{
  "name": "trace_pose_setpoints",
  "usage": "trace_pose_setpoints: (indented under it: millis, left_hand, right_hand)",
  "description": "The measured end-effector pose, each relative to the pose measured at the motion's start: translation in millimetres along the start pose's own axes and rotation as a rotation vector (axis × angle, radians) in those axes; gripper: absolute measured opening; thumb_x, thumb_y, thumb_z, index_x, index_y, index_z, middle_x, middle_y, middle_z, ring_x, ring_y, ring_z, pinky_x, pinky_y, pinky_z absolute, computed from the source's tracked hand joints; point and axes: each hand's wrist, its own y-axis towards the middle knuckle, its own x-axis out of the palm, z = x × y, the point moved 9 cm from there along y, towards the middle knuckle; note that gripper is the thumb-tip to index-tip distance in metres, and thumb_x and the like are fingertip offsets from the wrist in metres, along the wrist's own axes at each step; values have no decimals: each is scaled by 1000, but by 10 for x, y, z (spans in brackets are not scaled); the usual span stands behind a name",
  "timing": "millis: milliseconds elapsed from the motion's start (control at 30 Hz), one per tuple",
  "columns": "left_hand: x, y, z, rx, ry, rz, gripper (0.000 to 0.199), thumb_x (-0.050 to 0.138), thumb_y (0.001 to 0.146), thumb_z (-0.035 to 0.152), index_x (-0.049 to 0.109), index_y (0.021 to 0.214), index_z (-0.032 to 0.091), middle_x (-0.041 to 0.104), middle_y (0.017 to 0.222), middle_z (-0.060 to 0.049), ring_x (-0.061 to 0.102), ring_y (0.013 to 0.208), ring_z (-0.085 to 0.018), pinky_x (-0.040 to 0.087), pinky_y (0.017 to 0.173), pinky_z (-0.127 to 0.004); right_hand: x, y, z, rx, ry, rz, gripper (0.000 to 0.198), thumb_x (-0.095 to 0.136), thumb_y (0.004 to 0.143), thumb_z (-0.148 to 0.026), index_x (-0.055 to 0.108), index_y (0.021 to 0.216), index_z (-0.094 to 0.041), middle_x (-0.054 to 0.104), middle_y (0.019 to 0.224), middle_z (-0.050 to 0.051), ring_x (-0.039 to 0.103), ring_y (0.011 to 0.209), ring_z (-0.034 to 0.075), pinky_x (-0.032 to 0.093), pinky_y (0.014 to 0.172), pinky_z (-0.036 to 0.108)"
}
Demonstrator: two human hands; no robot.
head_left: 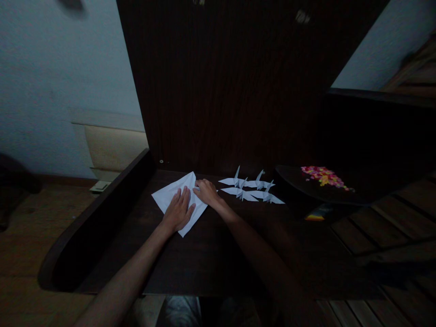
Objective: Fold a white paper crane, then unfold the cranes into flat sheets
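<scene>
A square sheet of white paper [166,193] lies on the dark wooden desk, turned so its corners point up, down and sideways. My left hand [178,212] rests flat on the middle of the sheet, fingers stretched out. Near the sheet's upper right edge, my right hand [206,191] has its fingers curled together and touching the paper. Whether those fingertips pinch the edge or only press on it is hard to see. To the right of my right hand, several folded white paper cranes [241,193] stand close together in two rows.
The dark desk [190,268] has a raised side board [98,218] on the left and a tall back panel [231,91]. On the right, a dark raised surface [293,179] carries a pile of small pink and yellow pieces [323,176]. A wooden floor [27,245] shows at left.
</scene>
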Motion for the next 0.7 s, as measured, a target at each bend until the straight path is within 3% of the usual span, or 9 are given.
trace_pose_setpoints:
  millis: [500,700]
  left_hand:
    - [59,8,-26,-34,82,-40,69,27,95,52,22,149,9,19,156,-18,15,143,-37,27,111,-54]
    - [35,5,-9,-38,69,-68,68,26,96,51,21,150,11,16,157,-16,11,143,-38,26,112,-54]
  right_hand:
    - [-51,38,195,192,177,7,15,55,83,-29,67,89,-22,72,93,6,65,90,21,41,70,26]
    - [-54,104,355,268,424,57,6,64,73,-24,67,71,-20,69,77,2,62,74,16,39,63,24]
